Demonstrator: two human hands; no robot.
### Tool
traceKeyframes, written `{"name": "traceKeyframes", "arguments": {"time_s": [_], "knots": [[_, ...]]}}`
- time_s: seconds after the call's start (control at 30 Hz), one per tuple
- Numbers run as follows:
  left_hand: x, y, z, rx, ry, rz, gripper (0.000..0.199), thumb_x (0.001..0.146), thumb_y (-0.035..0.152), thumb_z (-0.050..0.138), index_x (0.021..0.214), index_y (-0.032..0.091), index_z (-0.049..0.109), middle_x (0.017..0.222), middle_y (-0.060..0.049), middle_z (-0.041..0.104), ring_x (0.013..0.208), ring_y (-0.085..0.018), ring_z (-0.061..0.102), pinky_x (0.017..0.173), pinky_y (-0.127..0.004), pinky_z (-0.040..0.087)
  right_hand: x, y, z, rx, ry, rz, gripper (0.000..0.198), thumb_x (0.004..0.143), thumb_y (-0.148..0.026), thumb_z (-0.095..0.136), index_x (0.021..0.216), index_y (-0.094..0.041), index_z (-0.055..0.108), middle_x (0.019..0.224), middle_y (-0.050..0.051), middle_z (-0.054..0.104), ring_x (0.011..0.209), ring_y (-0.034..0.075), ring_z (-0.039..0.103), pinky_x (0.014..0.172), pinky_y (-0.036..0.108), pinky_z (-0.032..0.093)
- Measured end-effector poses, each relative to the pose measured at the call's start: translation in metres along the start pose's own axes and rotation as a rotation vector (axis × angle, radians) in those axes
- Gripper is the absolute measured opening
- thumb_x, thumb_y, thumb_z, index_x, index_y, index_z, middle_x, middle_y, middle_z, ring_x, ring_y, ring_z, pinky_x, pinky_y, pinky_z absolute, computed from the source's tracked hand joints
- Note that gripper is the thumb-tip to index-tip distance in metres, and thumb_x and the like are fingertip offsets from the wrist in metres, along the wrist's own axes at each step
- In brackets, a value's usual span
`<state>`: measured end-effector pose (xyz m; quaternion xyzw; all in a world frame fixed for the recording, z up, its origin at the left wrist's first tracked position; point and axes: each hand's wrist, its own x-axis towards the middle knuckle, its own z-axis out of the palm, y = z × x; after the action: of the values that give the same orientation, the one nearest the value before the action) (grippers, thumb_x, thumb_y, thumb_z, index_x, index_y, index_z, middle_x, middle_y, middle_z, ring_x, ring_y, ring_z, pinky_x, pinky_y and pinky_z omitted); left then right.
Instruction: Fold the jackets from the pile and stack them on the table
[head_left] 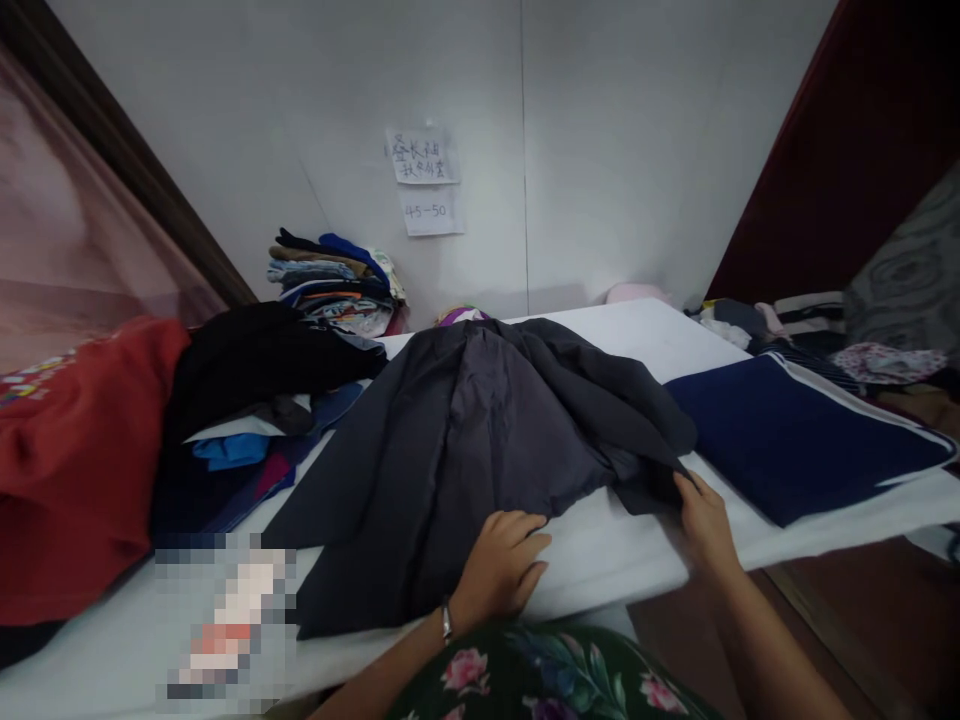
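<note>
A dark grey jacket (420, 450) lies spread on the white-covered table, its front opened so the smoother lining shows in the middle. My left hand (504, 562) rests at the jacket's lower edge, fingers slightly bent and thumb apart, touching the fabric without a visible grip. At the right side, my right hand (705, 515) pinches the end of the jacket's right part between thumb and fingers. Some of its fingertips are hidden by the cloth.
A folded navy garment (802, 435) lies to the right. On the left are a red garment (82, 460), a black garment (255, 360) and a stack of folded clothes (334, 285). Paper notes (424, 158) hang on the wall. The table edge (600, 590) runs close to me.
</note>
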<state>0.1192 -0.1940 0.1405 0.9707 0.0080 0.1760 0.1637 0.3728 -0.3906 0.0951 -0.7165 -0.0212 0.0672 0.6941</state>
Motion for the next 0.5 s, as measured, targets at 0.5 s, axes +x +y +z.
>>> {"name": "traceKeyframes", "arguments": {"time_s": [0.5], "knots": [[0.038, -0.011, 0.011, 0.098, -0.238, -0.193, 0.027, 0.088, 0.028, 0.049, 0.111, 0.019, 0.062, 0.114, -0.01, 0.061, 0.105, -0.026, 0.052, 0.087, -0.041, 0.042, 0.027, -0.077, 0.015, 0.429, -0.078, 0.012, 0.025, 0.057, -0.03, 0.073, 0.078, -0.019, 0.064, 0.067, -0.004, 0.067, 0.062, 0.014, 0.062, 0.058, 0.024, 0.049]]}}
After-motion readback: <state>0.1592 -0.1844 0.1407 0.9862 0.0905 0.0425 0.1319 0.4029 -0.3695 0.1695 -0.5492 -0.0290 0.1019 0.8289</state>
